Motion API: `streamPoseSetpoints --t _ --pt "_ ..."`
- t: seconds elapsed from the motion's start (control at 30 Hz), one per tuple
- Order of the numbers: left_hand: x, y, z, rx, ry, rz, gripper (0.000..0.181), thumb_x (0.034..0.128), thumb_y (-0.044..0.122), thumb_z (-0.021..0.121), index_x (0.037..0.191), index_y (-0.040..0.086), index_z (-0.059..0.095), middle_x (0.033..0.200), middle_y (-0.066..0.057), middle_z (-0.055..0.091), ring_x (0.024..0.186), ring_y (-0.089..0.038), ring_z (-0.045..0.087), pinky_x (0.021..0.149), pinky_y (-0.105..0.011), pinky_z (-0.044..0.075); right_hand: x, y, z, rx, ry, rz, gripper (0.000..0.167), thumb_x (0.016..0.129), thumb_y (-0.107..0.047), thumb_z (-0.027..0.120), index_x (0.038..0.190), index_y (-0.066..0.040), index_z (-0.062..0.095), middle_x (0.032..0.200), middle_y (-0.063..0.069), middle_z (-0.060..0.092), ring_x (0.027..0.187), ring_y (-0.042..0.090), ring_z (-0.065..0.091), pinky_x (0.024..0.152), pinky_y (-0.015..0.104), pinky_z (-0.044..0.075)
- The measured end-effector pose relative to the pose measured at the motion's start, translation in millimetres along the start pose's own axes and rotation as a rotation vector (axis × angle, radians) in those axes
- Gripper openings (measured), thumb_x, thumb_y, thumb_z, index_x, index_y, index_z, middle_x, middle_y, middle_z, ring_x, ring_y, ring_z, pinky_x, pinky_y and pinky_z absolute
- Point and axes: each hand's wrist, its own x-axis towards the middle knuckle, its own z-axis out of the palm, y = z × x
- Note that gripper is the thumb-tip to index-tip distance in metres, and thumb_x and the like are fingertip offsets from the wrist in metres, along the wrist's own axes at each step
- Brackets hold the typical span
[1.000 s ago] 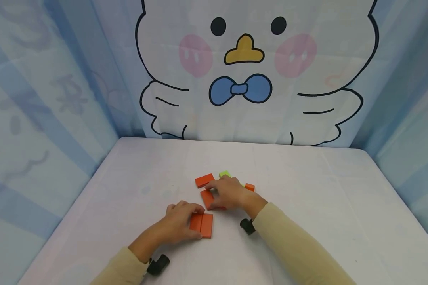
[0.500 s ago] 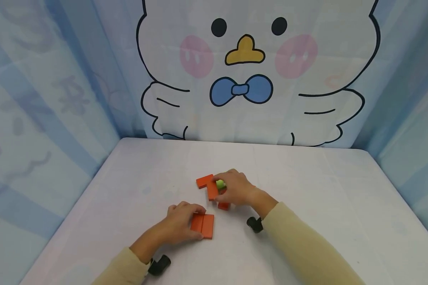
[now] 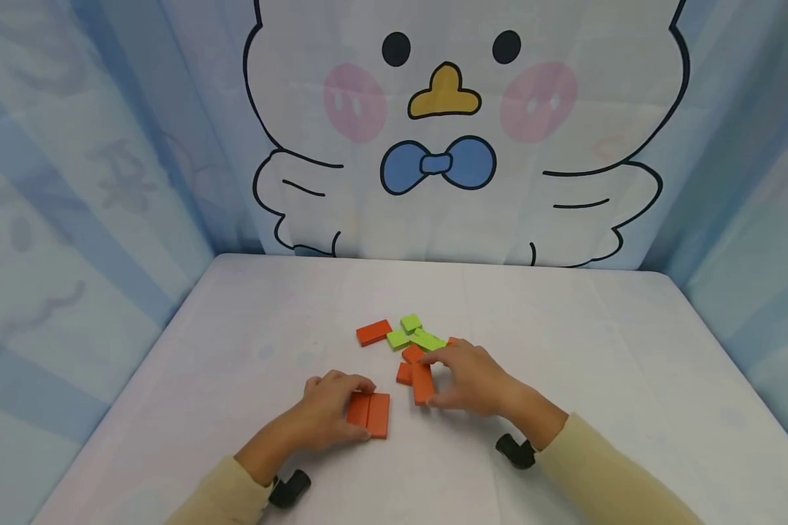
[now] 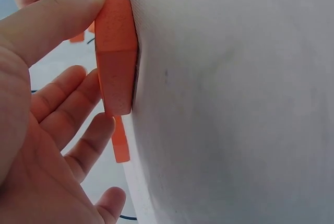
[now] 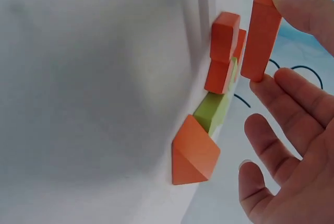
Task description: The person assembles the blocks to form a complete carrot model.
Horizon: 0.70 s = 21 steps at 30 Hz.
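- The right grip [image 3: 469, 378] pinches a long red block [image 3: 423, 385] between thumb and fingertips, thumb at its near end; the right wrist view shows this block raised off the desk [image 3: 269, 306], so it is picked up but not set down.
- The left grip [image 3: 331, 412] holds a pair of red blocks [image 3: 368, 415] by their near and far ends, thumb at the near side. The pair lies flat on the desk, left of and a little nearer than the lifted block, long sides touching.
- This neat pair appears to be the only part in order so far; I judge the work to be at an early stage.
- Just beyond the lifted block, and to its left, two small red blocks [image 3: 408, 364] sit close together, seemingly unplaced.
- Farther out, three green blocks [image 3: 428, 340] form a loose cluster, set at differing angles; these look unsorted too.
- Left of the green ones, a red block [image 3: 373, 333] lies slantwise, with no hand on it.
- Behind the right grip, an orange piece is mostly hidden in the head view; it is probably the pointed orange piece [image 5: 195, 153] in the right wrist view, which lies loose beside a green block.
- By that count, seven pieces remain outside both grips.
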Motion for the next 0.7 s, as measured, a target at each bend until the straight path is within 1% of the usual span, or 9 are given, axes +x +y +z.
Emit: streamPoseSetpoints --t 0.1,0.23,0.43,0.7 --pt "-0.3 1.0 0.3 -0.004 0.000 -0.001 0.059 0.0765 0.028 0.088 0.128 0.013 0.063 0.118 0.006 0.061 0.116 -0.020 0.047 0.102 -0.054 0.028 -10.4 1 5 0.017 -0.001 0.007 0.051 0.078 -0.029 0.085 0.124 -0.014 0.069 0.116 -0.001 0.065 0.109 0.022 0.054 0.093 0.048 0.044" --pt "-0.6 2.3 0.5 0.000 -0.001 -0.009 0.060 0.0767 0.028 0.088 0.128 0.013 0.063 0.118 0.006 0.060 0.116 -0.020 0.047 0.102 -0.054 0.028 -18.0 2 14 0.023 -0.022 0.017 0.050 0.078 -0.030 0.085 0.123 -0.013 0.069 0.114 -0.001 0.065 0.106 0.021 0.053 0.092 0.048 0.044" --pt "0.0 2.4 -0.7 0.007 -0.004 -0.033 0.061 0.0767 0.029 0.088 0.129 0.015 0.062 0.118 0.008 0.060 0.117 -0.019 0.046 0.103 -0.053 0.028 -19.2 0 26 0.001 -0.044 -0.003 0.051 0.080 -0.033 0.083 0.123 -0.010 0.068 0.113 0.000 0.066 0.104 0.021 0.052 0.091 0.047 0.042" --pt "0.2 -0.3 0.3 0.002 0.003 -0.027 0.062 0.0748 0.030 0.090 0.129 0.015 0.063 0.118 0.007 0.060 0.117 -0.020 0.046 0.102 -0.052 0.029 -18.4 -11 32 -0.027 -0.045 -0.004 0.054 0.079 -0.038 0.084 0.123 -0.011 0.069 0.113 -0.001 0.068 0.102 0.021 0.054 0.090 0.046 0.042"
